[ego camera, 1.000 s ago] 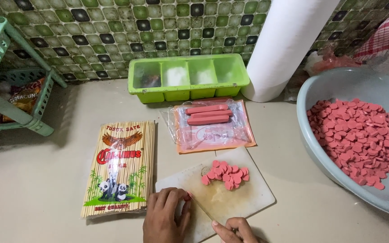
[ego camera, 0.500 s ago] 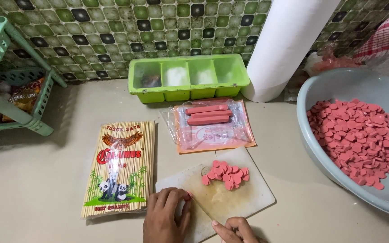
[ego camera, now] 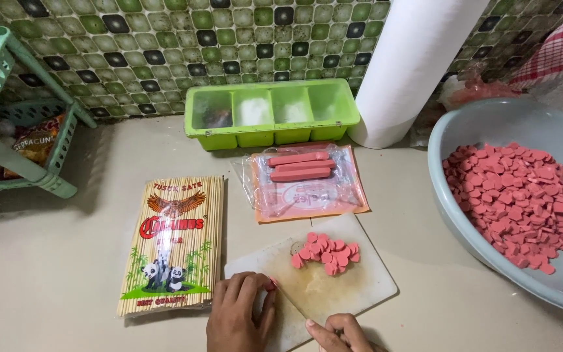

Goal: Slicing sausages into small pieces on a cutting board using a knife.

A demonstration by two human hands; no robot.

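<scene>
Left hand (ego camera: pixel 239 316) flat, fingers (ego camera: pixel 255 293) curled down; right hand (ego camera: pixel 340 332) clenched.

Bare beige counter open at far left; hemmed elsewhere by packet of bamboo skewers (ego camera: pixel 174 244), white cutting board (ego camera: pixel 346 287), large grey plastic basin (ego camera: pixel 490 124), green compartment tray (ego camera: pixel 272 111)

left hand (ego camera: pixel 239 313): flat on the white cutting board (ego camera: pixel 360 287), fingers curled
right hand (ego camera: pixel 340 332): just beside it, gripping a knife (ego camera: pixel 291 303)
sausage slices (ego camera: pixel 326 251): beyond both hands
skewer packet (ego camera: pixel 174 244): left of left hand
basin (ego camera: pixel 464 195): far right
</scene>
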